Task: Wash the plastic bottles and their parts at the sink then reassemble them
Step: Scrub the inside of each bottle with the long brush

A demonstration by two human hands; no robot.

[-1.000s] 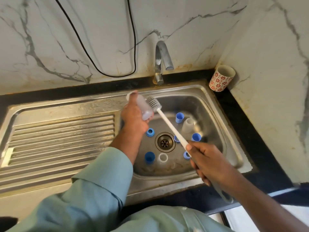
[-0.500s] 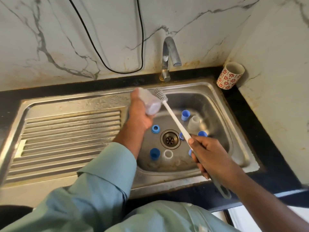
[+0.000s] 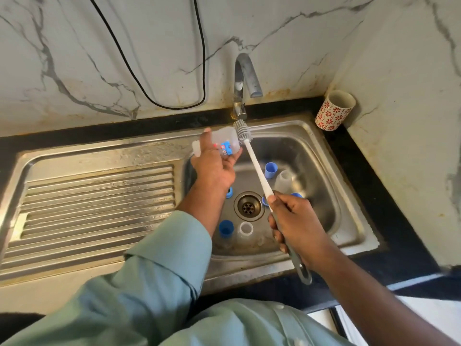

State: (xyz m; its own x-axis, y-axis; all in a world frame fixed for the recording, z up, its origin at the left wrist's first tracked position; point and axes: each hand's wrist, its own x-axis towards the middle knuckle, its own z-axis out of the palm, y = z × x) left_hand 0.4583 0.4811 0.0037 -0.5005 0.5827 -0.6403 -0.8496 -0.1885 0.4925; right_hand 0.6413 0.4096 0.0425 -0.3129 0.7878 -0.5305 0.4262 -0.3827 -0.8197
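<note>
Clear bottle point(image 3: 224, 143) with red-blue label, grey-bristled white brush point(image 3: 252, 156), blue caps point(image 3: 270, 170), red-flowered white cup point(image 3: 334, 111), black counter point(image 3: 374, 196), white marble wall point(image 3: 99, 58) veined grey

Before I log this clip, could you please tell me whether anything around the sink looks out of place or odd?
Mostly normal washing. One oddity: a black cable hangs in a loop down the marble wall just left of the metal tap, close to the wet steel sink. Rust-coloured stains mark the wall behind the tap.

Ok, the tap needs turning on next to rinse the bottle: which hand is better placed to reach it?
Right, probably. The right hand grips only the brush handle, and the brush head already sits just below the tap. The left hand holds the bottle, which must stay under the spout.
</note>
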